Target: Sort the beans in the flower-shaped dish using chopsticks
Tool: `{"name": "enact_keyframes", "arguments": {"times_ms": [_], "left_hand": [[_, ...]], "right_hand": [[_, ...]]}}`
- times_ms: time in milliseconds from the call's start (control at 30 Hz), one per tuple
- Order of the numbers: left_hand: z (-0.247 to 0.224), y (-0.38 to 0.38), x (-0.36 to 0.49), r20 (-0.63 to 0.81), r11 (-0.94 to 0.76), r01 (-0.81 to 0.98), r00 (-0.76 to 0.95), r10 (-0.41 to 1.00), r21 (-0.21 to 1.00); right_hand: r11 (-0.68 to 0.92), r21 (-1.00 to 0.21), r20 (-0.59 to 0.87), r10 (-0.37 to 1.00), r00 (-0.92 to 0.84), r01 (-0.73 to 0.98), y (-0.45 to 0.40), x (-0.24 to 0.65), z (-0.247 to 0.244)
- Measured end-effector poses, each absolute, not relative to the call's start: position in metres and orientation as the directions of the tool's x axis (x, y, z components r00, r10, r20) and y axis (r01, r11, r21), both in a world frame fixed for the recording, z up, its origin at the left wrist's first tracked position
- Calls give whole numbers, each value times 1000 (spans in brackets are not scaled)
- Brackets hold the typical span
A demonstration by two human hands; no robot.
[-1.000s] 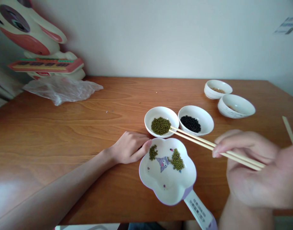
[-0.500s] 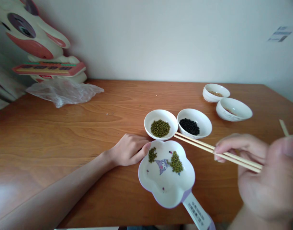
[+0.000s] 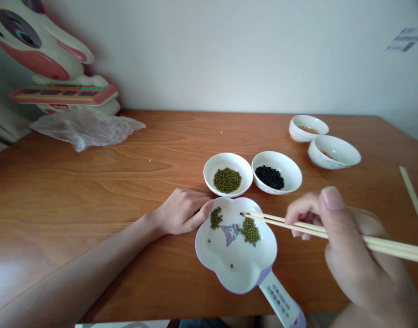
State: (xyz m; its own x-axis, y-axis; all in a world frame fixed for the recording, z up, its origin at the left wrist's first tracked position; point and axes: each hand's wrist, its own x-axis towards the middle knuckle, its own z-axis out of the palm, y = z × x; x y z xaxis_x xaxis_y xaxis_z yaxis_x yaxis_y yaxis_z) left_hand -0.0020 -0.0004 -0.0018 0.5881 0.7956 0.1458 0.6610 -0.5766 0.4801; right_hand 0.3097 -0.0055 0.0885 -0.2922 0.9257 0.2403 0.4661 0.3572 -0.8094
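In my right hand (image 3: 342, 232) is a pair of wooden chopsticks (image 3: 298, 225). Their tips are over the flower-shaped white dish (image 3: 243, 273), at a small dark bean (image 3: 242, 214) near its top; whether they pinch it I cannot tell. Two clusters of green beans (image 3: 250, 230) lie in the dish, which has a cartoon print and a handle pointing toward me. My left hand (image 3: 186, 212) rests on the table with its thumb at the dish's upper left rim, fingers curled, their tips hidden. Beyond the dish stand a bowl of green beans (image 3: 227, 175) and a bowl of black beans (image 3: 276, 172).
Two more white bowls (image 3: 308, 128) (image 3: 334, 152) with small contents stand at the back right. A pale strip (image 3: 413, 193) lies at the right. A clear plastic bag (image 3: 89, 130) and a cow-shaped toy keyboard (image 3: 65, 93) are at the back left of the wooden table (image 3: 93, 182).
My right hand has moved left with the chopsticks, whose tips went from beside the bowls into the flower-shaped dish. My left hand has stayed at the rim. The view has shifted slightly.
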Motion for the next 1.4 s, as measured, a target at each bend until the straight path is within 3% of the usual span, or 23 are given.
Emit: {"name": "enact_keyframes", "arguments": {"times_ms": [267, 667, 1033, 1233, 1400], "left_hand": [[-1, 1, -2, 144, -584, 665, 594, 792, 466], [-1, -1, -2, 136, -574, 663, 590, 796, 480], [-2, 0, -2, 147, -580, 671, 587, 796, 462], [-2, 0, -2, 136, -578, 669, 592, 794, 467], [-3, 0, -2, 128, -570, 670, 588, 798, 475]], "right_hand": [[291, -796, 133, 940, -315, 531, -2, 315, 89], [298, -776, 158, 945, -286, 556, -1, 304, 85], [243, -791, 82, 951, -296, 561, 2, 305, 83], [286, -812, 143, 943, -301, 509, 2, 300, 84], [237, -803, 81, 952, -294, 547, 3, 301, 78]]}}
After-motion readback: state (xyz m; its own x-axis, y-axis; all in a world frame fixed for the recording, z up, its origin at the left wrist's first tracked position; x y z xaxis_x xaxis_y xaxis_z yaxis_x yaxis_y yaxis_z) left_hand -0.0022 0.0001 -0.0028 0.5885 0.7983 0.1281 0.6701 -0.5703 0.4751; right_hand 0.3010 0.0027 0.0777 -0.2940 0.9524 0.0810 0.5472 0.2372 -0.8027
